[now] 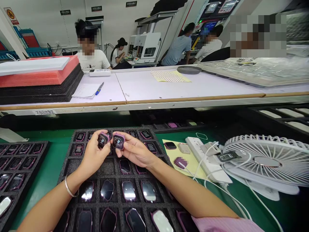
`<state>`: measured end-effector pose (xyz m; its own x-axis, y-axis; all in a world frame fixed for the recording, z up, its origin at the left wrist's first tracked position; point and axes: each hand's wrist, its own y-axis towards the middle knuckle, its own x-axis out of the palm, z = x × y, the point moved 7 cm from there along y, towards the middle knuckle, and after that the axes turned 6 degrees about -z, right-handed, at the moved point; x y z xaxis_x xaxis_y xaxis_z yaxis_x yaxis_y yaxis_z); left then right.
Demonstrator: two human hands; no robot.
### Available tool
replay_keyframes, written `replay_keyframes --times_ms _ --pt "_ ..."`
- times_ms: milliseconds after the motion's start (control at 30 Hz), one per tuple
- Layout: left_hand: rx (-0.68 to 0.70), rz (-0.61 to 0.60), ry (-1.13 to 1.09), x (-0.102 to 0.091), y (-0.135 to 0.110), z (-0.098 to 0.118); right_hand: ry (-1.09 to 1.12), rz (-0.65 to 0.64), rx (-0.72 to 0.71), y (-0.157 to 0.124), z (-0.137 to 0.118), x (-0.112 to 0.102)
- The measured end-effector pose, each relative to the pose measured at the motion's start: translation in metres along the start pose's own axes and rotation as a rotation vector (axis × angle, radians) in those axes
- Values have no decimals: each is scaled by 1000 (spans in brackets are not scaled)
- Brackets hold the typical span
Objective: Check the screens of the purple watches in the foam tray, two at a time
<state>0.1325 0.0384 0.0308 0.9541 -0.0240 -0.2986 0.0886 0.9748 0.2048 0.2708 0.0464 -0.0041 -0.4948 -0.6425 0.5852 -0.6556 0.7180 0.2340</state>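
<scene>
Two small purple watch bodies with lit dark screens are held side by side, almost touching, just above the far half of the black foam tray [72, 164]. The left watch [103, 140] is pinched at its edges between the thumb and fingertips of the left hand [94, 156]. The right watch [118, 141] is gripped the same way by the right hand [135, 151], fingers curled behind it and thumb on its near edge. Both screens face the person. A thin silver bracelet [69, 190] circles the left wrist.

The tray under the hands is cut into pockets. More watches of the same kind lie face up in them, the glossy ones in the rows nearest the person, and a few pockets right below the hands stand bare.

Left of the tray, across a strip of green mat [53, 167], a second foam tray [44, 145] holds further watches. Just right of the tray lies a yellow sheet [190, 162] with a few loose watch bodies on it. Next comes a white power strip [196, 145] with plugs and white cables, and farthest right a white fan [265, 161] tipped face up.

Beyond the tray and higher up runs a long white bench [145, 87]. It carries a notepad [84, 91], a blue pen [99, 88] and, at its left end, a stack of black, red and white foam sheets [41, 80]. Behind the bench other people sit at work.
</scene>
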Motion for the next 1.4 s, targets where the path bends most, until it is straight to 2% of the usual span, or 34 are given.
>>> replay_keyframes --times_ms 633,1133,1400 --pt "-9 -27 -29 2 0 -1 -3 -8 0 1 -1 1" --pt "-15 8 -26 0 -1 0 -11 18 3 -1 -2 1" --pt "-8 -23 -32 3 0 0 16 51 23 0 -1 -2"
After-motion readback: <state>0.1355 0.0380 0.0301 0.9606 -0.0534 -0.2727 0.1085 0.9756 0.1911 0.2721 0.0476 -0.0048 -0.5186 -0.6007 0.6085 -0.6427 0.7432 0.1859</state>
